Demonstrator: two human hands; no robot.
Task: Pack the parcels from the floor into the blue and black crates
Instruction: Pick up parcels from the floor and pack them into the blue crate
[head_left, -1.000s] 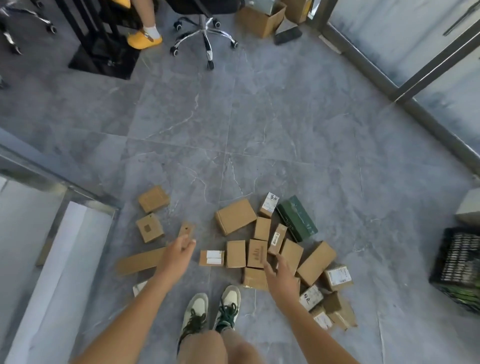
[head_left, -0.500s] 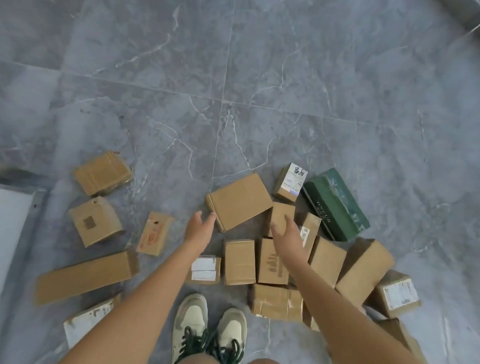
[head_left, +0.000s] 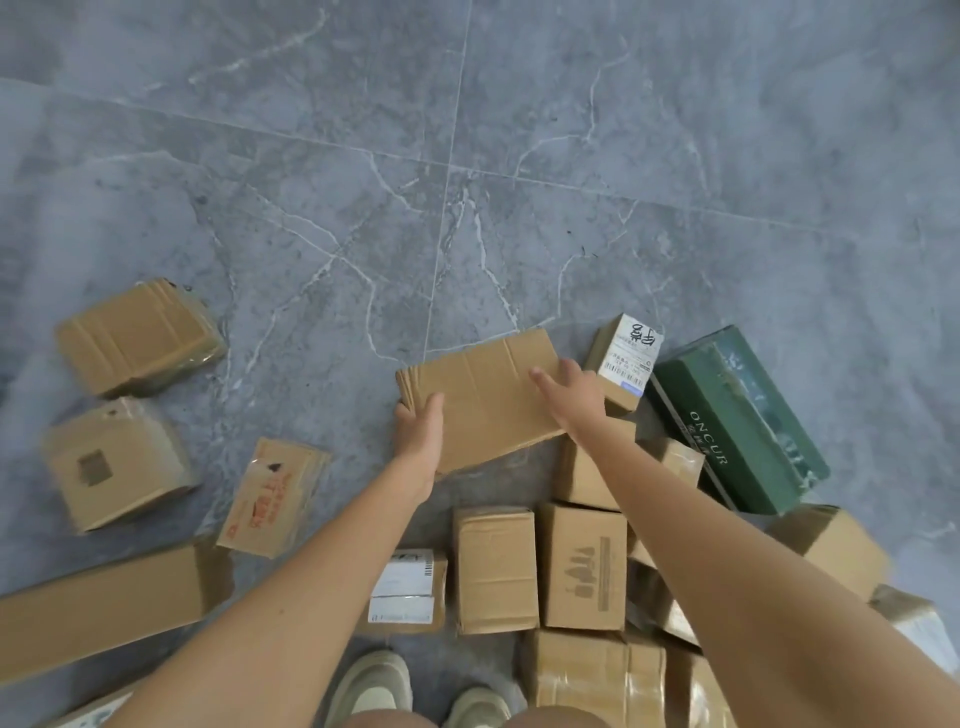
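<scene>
At the bottom edge, 2 pale sneakers (head_left: 415, 693) stand on the grey marbled floor (head_left: 519, 156), toes pointing forward. Just ahead of them lies a row of small cardboard parcels: a labelled box (head_left: 408, 592) with white stickers, a plain taped box (head_left: 496, 569) beside it, and a box printed with bottle symbols (head_left: 582, 566) touching that one on the right. A taped brown box (head_left: 592, 675) lies nearer, by the right shoe. To the left, a long flat carton (head_left: 98, 608) runs off the frame edge, with a slim box with red print (head_left: 272, 496) tilted just beyond its end.

Both bare arms reach forward over this cluster to a wide flat cardboard parcel (head_left: 488, 395). The left hand (head_left: 418, 428) clamps its near left corner, thumb on the top face and fingers curled round the edge. The right hand (head_left: 571, 397) lies on the parcel's right end with fingers spread fairly straight across the top face. The parcel's near edge looks raised off the floor, a shadow showing beneath.

Right of it stand a small box with a white shipping label (head_left: 626, 358) and a dark green box (head_left: 737, 415) lettered ONCUR. Far left, 2 more brown boxes sit apart: a square-marked box (head_left: 111, 462) and a striped taped box (head_left: 137, 335) beyond.
</scene>
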